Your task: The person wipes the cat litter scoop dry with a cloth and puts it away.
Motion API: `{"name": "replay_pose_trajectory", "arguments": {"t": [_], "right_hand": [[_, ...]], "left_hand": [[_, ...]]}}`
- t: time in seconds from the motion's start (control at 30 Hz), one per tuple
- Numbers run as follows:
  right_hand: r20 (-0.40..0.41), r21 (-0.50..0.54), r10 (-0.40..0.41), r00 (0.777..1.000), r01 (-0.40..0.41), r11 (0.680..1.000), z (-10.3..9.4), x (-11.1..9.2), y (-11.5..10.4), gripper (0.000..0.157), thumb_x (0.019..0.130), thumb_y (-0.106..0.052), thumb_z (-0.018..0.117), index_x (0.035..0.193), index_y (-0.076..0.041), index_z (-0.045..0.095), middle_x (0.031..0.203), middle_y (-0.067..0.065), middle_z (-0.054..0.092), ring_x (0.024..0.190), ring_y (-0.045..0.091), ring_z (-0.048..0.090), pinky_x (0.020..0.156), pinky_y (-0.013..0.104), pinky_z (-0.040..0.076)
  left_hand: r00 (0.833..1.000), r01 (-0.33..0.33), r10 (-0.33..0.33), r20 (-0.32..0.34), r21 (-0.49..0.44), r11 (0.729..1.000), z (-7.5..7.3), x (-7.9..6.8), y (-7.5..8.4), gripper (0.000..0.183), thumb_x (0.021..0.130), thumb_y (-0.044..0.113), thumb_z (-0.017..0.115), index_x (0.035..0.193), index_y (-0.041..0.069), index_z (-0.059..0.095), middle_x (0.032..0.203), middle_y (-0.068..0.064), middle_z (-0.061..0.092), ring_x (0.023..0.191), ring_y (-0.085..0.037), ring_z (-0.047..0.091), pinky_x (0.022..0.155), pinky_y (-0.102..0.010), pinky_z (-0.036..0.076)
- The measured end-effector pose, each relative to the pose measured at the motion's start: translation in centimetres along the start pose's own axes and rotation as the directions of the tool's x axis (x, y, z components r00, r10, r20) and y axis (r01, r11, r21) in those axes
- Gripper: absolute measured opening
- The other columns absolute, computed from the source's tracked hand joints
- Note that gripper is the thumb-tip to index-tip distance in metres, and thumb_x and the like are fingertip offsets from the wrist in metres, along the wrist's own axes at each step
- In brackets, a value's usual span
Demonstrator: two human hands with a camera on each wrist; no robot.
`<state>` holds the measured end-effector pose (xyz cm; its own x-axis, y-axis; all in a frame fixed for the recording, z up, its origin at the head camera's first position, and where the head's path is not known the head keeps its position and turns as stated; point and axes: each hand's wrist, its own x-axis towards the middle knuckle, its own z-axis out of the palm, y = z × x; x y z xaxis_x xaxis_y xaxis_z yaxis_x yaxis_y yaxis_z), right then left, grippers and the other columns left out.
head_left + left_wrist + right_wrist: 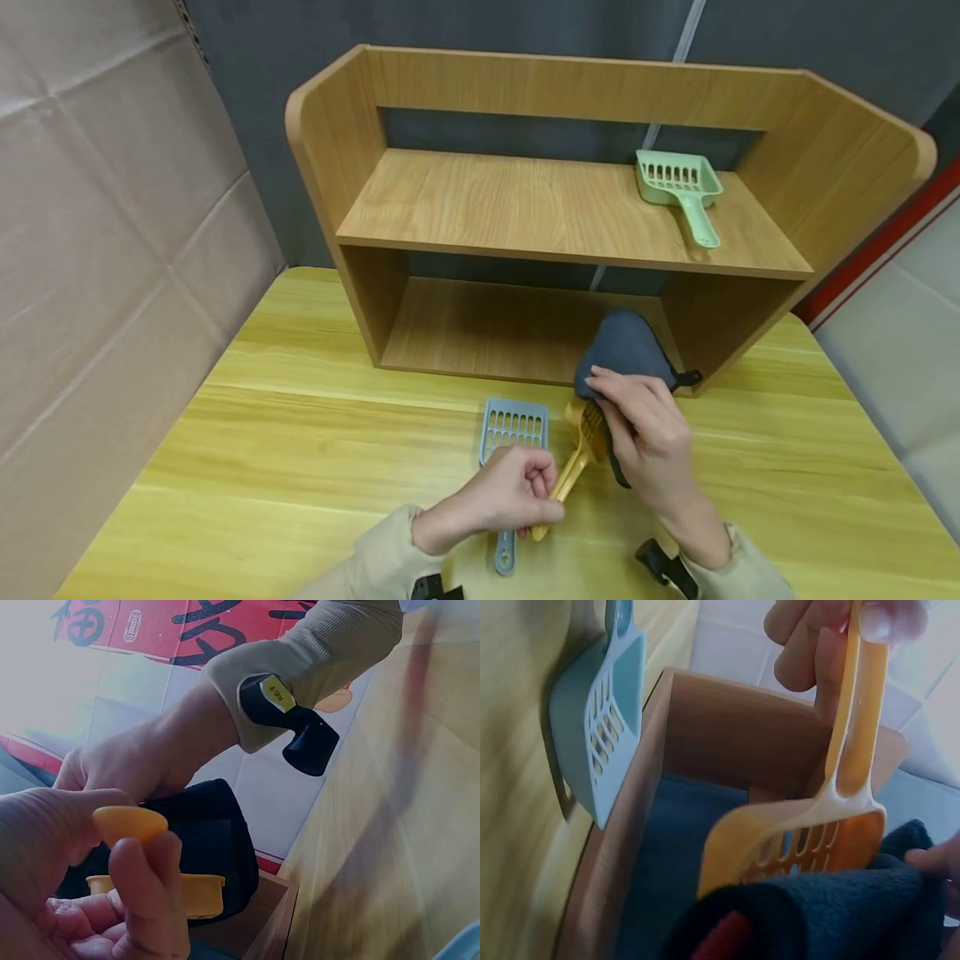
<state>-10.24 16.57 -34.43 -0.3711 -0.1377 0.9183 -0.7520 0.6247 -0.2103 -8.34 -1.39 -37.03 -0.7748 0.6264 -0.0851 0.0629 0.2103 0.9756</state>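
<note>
An orange litter scoop slants above the table, its slotted head towards the shelf. My left hand pinches its handle near the end, thumb against fingers; the handle tip shows up close in the left wrist view. A dark blue cloth with black edging and a small loop is in my right hand, which grips it against the scoop's head. In the right wrist view the cloth covers the lower part of the slotted head. Beneath my left hand lies a blue litter scoop, partly hidden.
Behind the hands stands a two-level wooden shelf on the wood-grain table. A green litter scoop lies at the right of its upper board, handle forward. The cloth hangs before the lower level's right side.
</note>
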Motion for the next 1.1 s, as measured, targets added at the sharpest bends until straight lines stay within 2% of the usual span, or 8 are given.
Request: {"name": "replay_pose_trajectory", "arguments": {"t": [0.2, 0.37, 0.47, 0.8, 0.9, 0.97, 1.03, 1.1], "right_hand": [[0.179, -0.129, -0.041, 0.983, 0.065, 0.989, -0.6, 0.2, 0.4, 0.031, 0.1, -0.019, 0.045, 0.093, -0.005, 0.072, 0.095, 0.009, 0.069, 0.081, 0.026, 0.059, 0.064, 0.033, 0.05], [0.312, -0.181, 0.018, 0.95, 0.04, 0.983, -1.5, 0.4, 1.7, 0.04, 0.102, -0.025, 0.037, 0.094, -0.005, 0.071, 0.092, 0.009, 0.068, 0.082, 0.025, 0.058, 0.06, 0.04, 0.052], [0.317, -0.197, 0.059, 0.946, 0.005, 0.98, -2.1, 0.5, 2.2, 0.043, 0.102, -0.027, 0.035, 0.093, -0.003, 0.07, 0.091, 0.01, 0.068, 0.082, 0.026, 0.057, 0.063, 0.04, 0.051], [0.291, -0.148, -0.007, 0.957, 0.052, 0.988, -2.6, 0.8, 1.9, 0.039, 0.102, -0.025, 0.039, 0.092, -0.004, 0.071, 0.091, 0.009, 0.069, 0.081, 0.025, 0.058, 0.064, 0.034, 0.05], [0.197, -0.125, 0.061, 0.978, -0.037, 0.991, -2.9, 0.7, 3.2, 0.027, 0.098, -0.019, 0.05, 0.093, -0.003, 0.071, 0.089, 0.01, 0.069, 0.081, 0.021, 0.058, 0.069, 0.025, 0.047], [0.086, -0.1, 0.176, 0.981, -0.167, 0.981, -3.3, 0.5, 4.1, 0.014, 0.092, -0.006, 0.058, 0.094, 0.001, 0.07, 0.087, 0.009, 0.068, 0.08, 0.013, 0.058, 0.07, 0.017, 0.044], [-0.021, -0.064, 0.327, 0.945, -0.327, 0.943, -3.8, 0.2, 4.8, 0.012, 0.086, 0.005, 0.06, 0.096, 0.006, 0.066, 0.085, 0.003, 0.065, 0.078, 0.004, 0.056, 0.067, 0.009, 0.041], [-0.106, -0.01, 0.468, 0.877, -0.472, 0.882, -4.3, -0.1, 5.2, 0.015, 0.084, 0.012, 0.058, 0.098, 0.011, 0.062, 0.083, -0.005, 0.062, 0.074, -0.002, 0.054, 0.063, 0.006, 0.041]], "left_hand": [[0.998, -0.059, 0.06, -0.005, 0.109, 0.992, 0.0, 0.1, -0.3, 0.018, 0.067, -0.006, 0.065, 0.066, 0.006, 0.052, 0.055, 0.01, 0.048, 0.042, 0.002, 0.043, 0.039, -0.011, 0.039], [0.999, -0.04, 0.038, 0.03, 0.082, 0.996, 0.0, -0.1, -0.5, 0.018, 0.068, -0.007, 0.066, 0.068, 0.006, 0.053, 0.057, 0.009, 0.049, 0.043, 0.0, 0.043, 0.04, -0.011, 0.038], [0.998, -0.027, 0.024, 0.054, 0.049, 0.998, 0.0, -0.1, -0.5, 0.017, 0.069, -0.008, 0.067, 0.069, 0.004, 0.055, 0.058, 0.008, 0.05, 0.044, -0.001, 0.045, 0.04, -0.011, 0.04], [0.997, -0.041, 0.039, 0.072, 0.036, 0.998, 0.0, -0.2, -0.3, 0.016, 0.069, -0.009, 0.065, 0.07, 0.003, 0.055, 0.058, 0.01, 0.05, 0.044, 0.001, 0.044, 0.04, -0.01, 0.04], [0.996, -0.049, 0.048, 0.077, 0.01, 0.999, -0.1, -0.3, -0.3, 0.015, 0.07, -0.011, 0.064, 0.071, 0.002, 0.056, 0.058, 0.009, 0.05, 0.044, 0.001, 0.044, 0.039, -0.01, 0.04], [0.995, -0.055, 0.056, 0.087, -0.019, 0.998, -0.1, -0.3, -0.2, 0.014, 0.07, -0.012, 0.062, 0.072, 0.001, 0.056, 0.059, 0.009, 0.05, 0.044, 0.001, 0.044, 0.038, -0.012, 0.041], [0.992, -0.063, 0.07, 0.107, -0.065, 0.996, -0.3, -0.3, -0.2, 0.012, 0.071, -0.012, 0.06, 0.073, -0.002, 0.055, 0.06, 0.008, 0.05, 0.044, 0.0, 0.046, 0.037, -0.023, 0.047], [0.988, -0.076, 0.091, 0.125, -0.123, 0.99, -0.5, -0.3, -0.1, 0.009, 0.073, -0.012, 0.059, 0.076, -0.005, 0.054, 0.061, 0.007, 0.05, 0.044, -0.001, 0.047, 0.037, -0.037, 0.05]]}}
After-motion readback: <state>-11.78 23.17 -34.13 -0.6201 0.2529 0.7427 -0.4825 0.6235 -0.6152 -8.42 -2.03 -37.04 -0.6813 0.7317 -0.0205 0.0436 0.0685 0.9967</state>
